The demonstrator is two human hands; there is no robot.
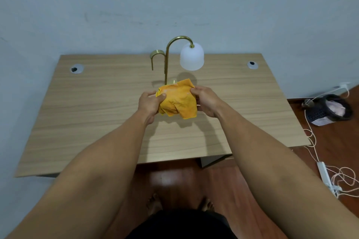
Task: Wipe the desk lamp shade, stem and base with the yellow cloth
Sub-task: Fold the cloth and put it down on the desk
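A desk lamp stands at the middle back of the wooden desk [81, 122]. Its white frosted shade [192, 56] hangs from a curved brass stem [166, 59]; a shorter brass hook sits to the left of the stem. The yellow cloth [178, 98] is crumpled and held above the desk, in front of the lamp. It hides most of the brass base [172, 82]. My left hand [149, 102] grips the cloth's left edge. My right hand [206, 100] grips its right edge. Neither hand touches the lamp.
Round cable grommets sit at the desk's back left [77, 68] and back right [252, 65]. A wall runs right behind the desk. On the floor to the right are a dark basket [330, 110], a white power strip [325, 175] and loose cables. My bare feet show below the desk's front edge.
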